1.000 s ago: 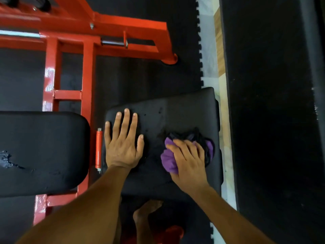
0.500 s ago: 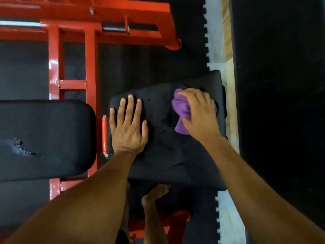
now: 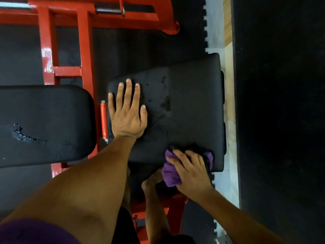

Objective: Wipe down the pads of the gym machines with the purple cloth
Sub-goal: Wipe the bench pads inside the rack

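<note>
Nearest, the right hand [image 3: 191, 171] has the purple cloth [image 3: 170, 173] bunched under curled fingers, its grip closed on the cloth at the near edge of the small black pad [image 3: 193, 106], part of the cloth hanging off that edge. To wipe well, I'd press it flat and sweep overlapping strokes toward the far edge, going over the scuffed patches mid-pad. Further in, the left hand [image 3: 127, 113] lies flat with fingers straight, bracing the pad's left side; that spot needs wiping once the hand lifts. Left of it, the longer pad [image 3: 44, 124] shows a torn mark. Beyond stands the red frame [image 3: 84, 50].
</note>
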Available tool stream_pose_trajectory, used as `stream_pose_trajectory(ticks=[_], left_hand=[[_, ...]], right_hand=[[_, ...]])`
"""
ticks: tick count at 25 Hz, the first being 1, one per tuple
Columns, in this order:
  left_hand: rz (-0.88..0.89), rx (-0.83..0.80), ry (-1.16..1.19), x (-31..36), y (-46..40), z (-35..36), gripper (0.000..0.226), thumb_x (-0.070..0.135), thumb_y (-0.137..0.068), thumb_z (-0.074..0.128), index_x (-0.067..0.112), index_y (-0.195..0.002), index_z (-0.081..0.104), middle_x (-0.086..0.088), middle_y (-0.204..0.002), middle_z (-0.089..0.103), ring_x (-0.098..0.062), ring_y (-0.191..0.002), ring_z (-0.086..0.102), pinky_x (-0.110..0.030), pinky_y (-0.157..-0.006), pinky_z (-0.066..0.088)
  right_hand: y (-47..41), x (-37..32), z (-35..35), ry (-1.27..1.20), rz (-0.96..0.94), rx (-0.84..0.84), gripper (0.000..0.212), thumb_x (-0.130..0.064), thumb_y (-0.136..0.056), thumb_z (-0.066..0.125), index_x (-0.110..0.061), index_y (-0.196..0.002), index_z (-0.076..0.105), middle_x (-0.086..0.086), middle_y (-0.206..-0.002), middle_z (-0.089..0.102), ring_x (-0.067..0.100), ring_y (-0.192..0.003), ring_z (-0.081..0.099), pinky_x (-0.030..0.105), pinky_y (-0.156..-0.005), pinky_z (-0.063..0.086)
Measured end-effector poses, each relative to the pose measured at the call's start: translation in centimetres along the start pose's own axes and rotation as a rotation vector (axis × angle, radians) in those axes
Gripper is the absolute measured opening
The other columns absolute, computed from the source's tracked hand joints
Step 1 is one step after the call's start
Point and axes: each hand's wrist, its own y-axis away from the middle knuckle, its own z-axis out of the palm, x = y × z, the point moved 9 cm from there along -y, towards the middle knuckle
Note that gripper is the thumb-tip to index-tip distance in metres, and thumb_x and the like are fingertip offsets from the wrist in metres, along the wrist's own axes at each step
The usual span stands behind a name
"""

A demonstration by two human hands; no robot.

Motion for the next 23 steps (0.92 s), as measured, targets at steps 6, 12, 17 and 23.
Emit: stream_pose_trajectory(ticks=[6,12,17,23], left_hand=[[0.003,0.004,0.001,-0.2,0.1,0.1,0.066,0.043,-0.103,0.028,0.020,-0.164,0.023,-0.006,-0.172,0.017,-0.025,-0.160,0.012,-0.056,-0.127,0.010],[0.001,-0.036,0.011,-0.2,0.1,0.4,0.065,0.044,-0.105,0.024,0.021,-0.165,0.020,-0.005,-0.173,0.013,-0.025,-0.160,0.008,-0.057,-0.127,0.009],[0.001,-0.044,0.005,-0.1,0.1,0.3,0.063,0.042,-0.106,0.025,0.021,-0.165,0.020,-0.004,-0.173,0.013,-0.024,-0.160,0.008,-0.056,-0.127,0.007],[0.012,-0.050,0.025,-0.2,0.3,0.4,0.062,0.040,-0.106,0.027,0.021,-0.165,0.020,-0.002,-0.174,0.011,-0.023,-0.160,0.007,-0.054,-0.128,0.007]], right_hand=[[-10.5,3.2,-4.5,0.006,0.296,0.140,0.071,-0.010,-0.054,0.074,-0.021,-0.123,0.059,0.003,-0.132,0.058,0.032,-0.103,0.053,0.045,-0.082,0.046],[-2.3,-2.3,-0.3,-0.136,0.052,-0.047,0.085,-0.023,-0.043,0.086,-0.027,-0.124,0.060,-0.008,-0.138,0.049,0.023,-0.113,0.046,0.037,-0.094,0.036],[-2.4,0.5,-3.3,-0.169,0.198,0.007,0.089,-0.008,-0.046,0.084,-0.025,-0.131,0.061,-0.008,-0.137,0.054,0.018,-0.114,0.046,0.030,-0.095,0.039],[-12.4,5.0,-7.2,-0.144,0.300,0.327,0.071,-0.005,-0.069,0.078,-0.015,-0.136,0.056,0.005,-0.140,0.056,0.030,-0.116,0.050,0.047,-0.097,0.049]])
